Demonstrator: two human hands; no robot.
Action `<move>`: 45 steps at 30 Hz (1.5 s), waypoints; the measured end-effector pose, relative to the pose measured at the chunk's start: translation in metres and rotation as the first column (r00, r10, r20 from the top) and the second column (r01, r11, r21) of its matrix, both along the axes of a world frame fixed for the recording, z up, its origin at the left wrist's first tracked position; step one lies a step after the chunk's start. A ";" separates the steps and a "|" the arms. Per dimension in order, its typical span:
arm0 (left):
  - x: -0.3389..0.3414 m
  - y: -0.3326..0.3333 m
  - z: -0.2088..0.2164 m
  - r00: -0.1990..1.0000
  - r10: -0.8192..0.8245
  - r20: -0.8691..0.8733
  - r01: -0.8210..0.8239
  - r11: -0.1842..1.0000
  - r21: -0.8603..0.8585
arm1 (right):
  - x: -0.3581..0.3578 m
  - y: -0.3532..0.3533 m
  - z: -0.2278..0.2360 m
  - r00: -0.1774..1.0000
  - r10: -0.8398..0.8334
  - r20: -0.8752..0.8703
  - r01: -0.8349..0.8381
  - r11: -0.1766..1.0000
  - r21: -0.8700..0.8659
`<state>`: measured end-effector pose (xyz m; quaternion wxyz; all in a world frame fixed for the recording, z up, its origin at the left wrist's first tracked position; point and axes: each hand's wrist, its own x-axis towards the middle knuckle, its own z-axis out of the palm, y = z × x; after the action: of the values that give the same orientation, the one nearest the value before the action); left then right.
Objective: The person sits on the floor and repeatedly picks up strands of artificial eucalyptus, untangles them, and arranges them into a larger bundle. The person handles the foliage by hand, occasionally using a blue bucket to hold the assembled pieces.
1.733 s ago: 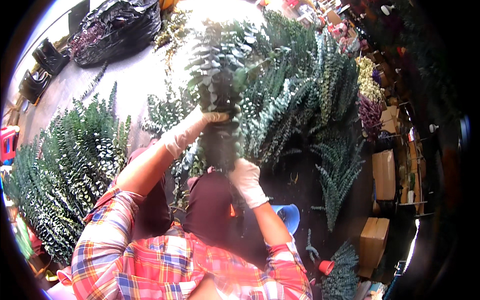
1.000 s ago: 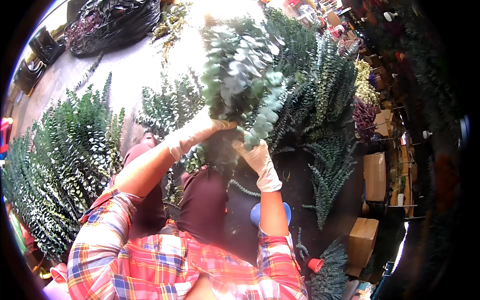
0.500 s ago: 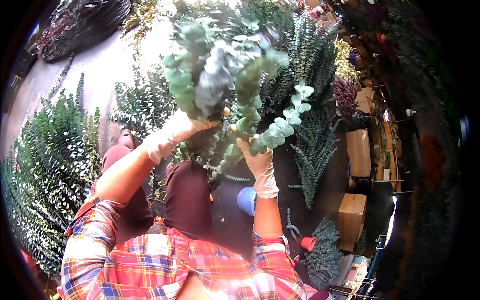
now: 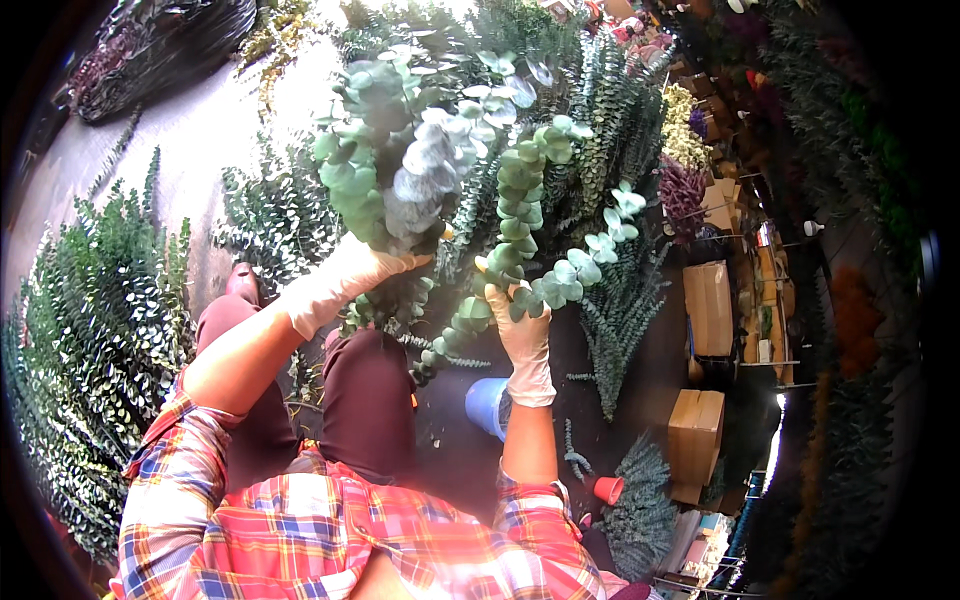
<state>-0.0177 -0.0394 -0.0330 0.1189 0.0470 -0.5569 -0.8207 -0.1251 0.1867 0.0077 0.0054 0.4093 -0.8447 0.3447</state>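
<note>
A bunch of round-leaved eucalyptus (image 4: 355,170), green with silvery leaves, stands up from my left hand (image 4: 358,278). That hand wears a pale glove, and its fingers are wrapped round the stems. To its right, my gloved right hand (image 4: 522,340) grips separate eucalyptus stems (image 4: 518,200). One of these rises, another leans out to the right, and a leafy end hangs down toward my knee. A gap parts the two bunches at the top. Leaves partly cover the fingertips of my right hand.
Tall leafy branches (image 4: 100,330) stand at left, and more eucalyptus (image 4: 620,130) is heaped beyond my hands. Below my right hand is a blue bucket (image 4: 484,405), with a small red pot (image 4: 608,489) farther right. Cardboard boxes (image 4: 708,310) and shelving line the right side.
My right hand has shifted a little to the right with its stems, widening the gap from the left bunch. Leaves that were blurred by motion now look sharper.
</note>
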 end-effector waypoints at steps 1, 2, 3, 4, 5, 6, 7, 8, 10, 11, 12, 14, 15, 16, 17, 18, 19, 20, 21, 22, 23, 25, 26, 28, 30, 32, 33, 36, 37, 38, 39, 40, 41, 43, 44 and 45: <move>-0.001 0.000 -0.004 1.000 -0.005 0.002 0.005 1.000 -0.021 | 0.002 -0.001 0.001 1.000 -0.015 0.005 0.015 1.000 0.008; -0.004 -0.001 -0.008 1.000 -0.009 0.003 0.010 0.999 -0.042 | -0.001 0.000 -0.005 1.000 -0.012 0.003 0.012 1.000 -0.012; -0.007 0.000 -0.013 0.998 0.005 -0.066 -0.005 1.000 0.001 | 0.000 -0.003 -0.005 1.000 -0.011 0.019 0.011 1.000 -0.020; -0.006 0.003 -0.017 0.997 0.042 -0.064 -0.043 0.999 -0.012 | 0.001 -0.006 -0.004 0.999 -0.009 0.036 0.010 1.000 -0.028; -0.004 0.006 -0.021 0.995 0.080 -0.062 -0.082 0.996 -0.026 | 0.002 -0.010 -0.005 0.999 -0.006 0.053 0.008 0.999 -0.037; -0.003 0.010 -0.017 0.992 0.111 -0.063 -0.114 0.993 -0.036 | 0.000 -0.011 -0.007 0.999 0.000 0.033 0.002 0.998 -0.066; -0.004 0.010 -0.015 0.992 0.100 -0.072 -0.104 0.994 -0.044 | -0.002 -0.010 -0.010 1.000 -0.018 -0.002 0.018 0.999 -0.051; -0.004 0.011 -0.014 0.993 0.091 -0.081 -0.095 0.994 -0.052 | -0.004 -0.008 -0.014 0.999 -0.036 -0.037 0.035 0.999 -0.037; -0.004 0.010 -0.013 0.988 0.088 -0.128 -0.099 0.992 -0.079 | -0.008 -0.013 -0.025 0.986 -0.037 -0.163 0.029 0.998 -0.048; -0.005 0.009 -0.014 0.986 0.090 -0.142 -0.105 0.990 -0.097 | -0.008 -0.015 -0.028 0.978 -0.036 -0.207 0.029 0.999 -0.034; -0.006 0.009 -0.015 0.985 0.098 -0.139 -0.115 0.986 -0.118 | -0.004 -0.019 -0.024 0.967 -0.035 -0.252 0.032 0.999 -0.016; -0.005 0.009 -0.016 0.993 0.080 -0.091 -0.086 0.994 -0.062 | 0.001 -0.027 -0.024 0.953 -0.043 -0.299 0.035 0.999 -0.033; -0.001 0.010 -0.011 0.998 0.051 -0.047 -0.051 0.999 0.016 | 0.004 -0.031 -0.024 0.944 -0.054 -0.325 0.055 0.998 -0.005; -0.001 0.010 -0.011 0.999 0.024 -0.039 -0.021 0.997 0.077 | 0.008 -0.036 -0.021 0.934 -0.063 -0.351 0.076 0.997 0.022; -0.001 0.010 -0.011 0.999 -0.004 -0.032 0.008 0.990 0.138 | 0.012 -0.040 -0.020 0.923 -0.072 -0.377 0.098 0.994 0.049; -0.005 0.009 -0.013 0.998 -0.024 -0.061 0.034 0.983 0.180 | 0.014 -0.044 -0.020 0.922 -0.076 -0.381 0.078 0.997 -0.010; -0.006 0.009 -0.014 0.995 -0.043 -0.091 0.062 0.974 0.220 | 0.015 -0.046 -0.022 0.924 -0.084 -0.372 0.093 0.996 0.006; -0.006 0.009 -0.015 0.995 -0.035 -0.089 0.046 0.992 0.122 | 0.015 -0.047 -0.026 0.927 -0.093 -0.364 0.108 0.994 0.023; -0.006 0.008 -0.011 0.996 -0.029 -0.089 0.032 0.999 0.023 | 0.015 -0.048 -0.028 0.928 -0.103 -0.357 0.125 0.991 0.041; -0.005 0.008 -0.008 0.996 -0.024 -0.090 0.017 0.997 -0.075 | 0.016 -0.050 -0.030 0.929 -0.089 -0.360 0.119 0.991 0.059; -0.008 0.009 -0.014 0.993 -0.023 -0.117 0.017 0.998 -0.053 | 0.017 -0.053 -0.032 0.918 -0.098 -0.386 0.138 0.987 0.078; -0.010 0.008 -0.021 0.986 -0.012 -0.167 0.010 1.000 -0.014 | 0.027 -0.067 -0.026 0.938 -0.076 -0.339 0.100 0.994 0.054; -0.008 0.006 -0.025 0.991 -0.023 -0.134 0.023 1.000 -0.002 | 0.027 -0.070 -0.027 0.936 -0.074 -0.344 0.103 0.992 0.068; -0.002 0.004 -0.013 0.995 -0.065 -0.073 0.068 0.997 0.034 | 0.027 -0.069 -0.028 0.930 -0.084 -0.357 0.129 0.986 0.106; -0.003 0.006 -0.005 0.986 -0.002 -0.167 -0.004 0.999 -0.039 | 0.030 -0.071 -0.026 0.939 -0.091 -0.332 0.136 0.984 0.115; -0.003 0.006 -0.005 0.984 -0.001 -0.180 -0.013 0.997 -0.080 | 0.037 -0.077 -0.023 0.952 -0.085 -0.294 0.125 0.985 0.119; -0.004 0.004 -0.011 0.989 -0.029 -0.144 0.017 0.996 -0.086 | 0.039 -0.081 -0.024 0.964 -0.096 -0.248 0.128 0.985 0.118; -0.019 -0.002 -0.043 0.977 -0.009 -0.212 -0.049 0.962 -0.268 | 0.044 -0.092 -0.017 0.983 -0.124 -0.136 0.142 0.982 0.128; -0.021 -0.002 -0.045 0.975 -0.010 -0.223 -0.045 0.969 -0.241 | 0.043 -0.091 -0.017 0.983 -0.094 -0.156 0.116 0.983 0.140; -0.024 -0.001 -0.046 0.973 -0.014 -0.230 -0.027 0.984 -0.174 | 0.042 -0.090 -0.018 0.982 -0.063 -0.175 0.090 0.984 0.152; -0.024 -0.002 -0.044 0.973 -0.012 -0.231 -0.022 0.990 -0.142 | 0.044 -0.092 -0.016 0.981 -0.024 -0.195 0.055 0.986 0.158; -0.024 -0.003 -0.042 0.973 -0.016 -0.231 -0.012 0.993 -0.117 | 0.048 -0.094 -0.009 0.986 -0.011 -0.167 0.048 0.975 0.218; -0.024 -0.005 -0.040 0.971 -0.018 -0.237 -0.005 0.995 -0.097 | 0.050 -0.095 -0.001 0.989 0.016 -0.148 0.021 0.970 0.244; -0.025 -0.006 -0.037 0.965 -0.016 -0.261 -0.002 0.998 -0.070 | 0.048 -0.092 0.013 0.992 0.068 -0.111 -0.032 0.954 0.297; -0.028 -0.008 -0.035 0.960 -0.013 -0.279 -0.005 0.998 -0.064 | 0.042 -0.086 0.019 0.989 0.091 -0.118 -0.036 0.915 0.401; -0.031 -0.012 -0.036 0.958 -0.004 -0.288 -0.015 0.998 -0.065 | 0.043 -0.091 0.039 0.984 0.092 -0.153 0.016 0.807 0.591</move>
<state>-0.0487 -0.0513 -0.0690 0.2025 -0.0753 -0.5605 -0.7995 -0.0819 0.0958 0.0464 -0.0548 0.4363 -0.8977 0.0283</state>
